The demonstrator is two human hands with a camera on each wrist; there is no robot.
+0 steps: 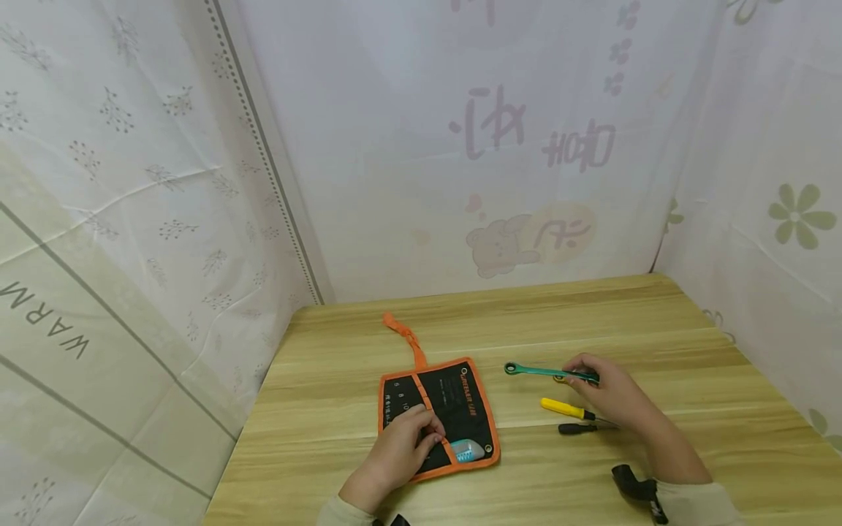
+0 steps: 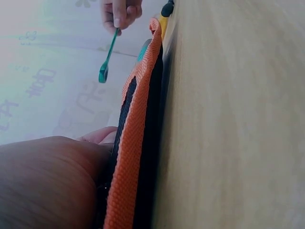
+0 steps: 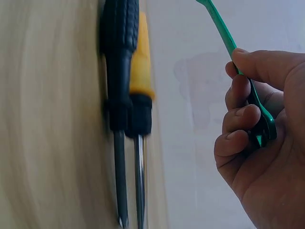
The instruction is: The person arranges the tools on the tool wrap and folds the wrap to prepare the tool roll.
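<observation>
Pinching the black pouch (image 1: 449, 387) by its orange pocket trim (image 1: 422, 394), the left hand (image 1: 406, 447) sits nearest, the pouch flat on the counter (image 1: 539, 478), a clear-and-teal item (image 1: 468, 451) tucked in. Beyond: black screwdriver (image 1: 576, 429), then yellow screwdriver (image 1: 564, 408), and here's the right hand (image 1: 612, 387), fingers wrapped round a green wrench (image 1: 542, 370), held above the counter! Patterned cloth (image 1: 395, 183) hangs behind.

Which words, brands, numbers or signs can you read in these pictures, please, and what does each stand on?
"WARM": on the left curtain.
"6 8 10": on the black tool pouch.
Orange lettering on the pouch: too blurred to read surely.
Pale characters beside the numbers: too small to read.
Purple characters on the back curtain: too faint to read.
</observation>
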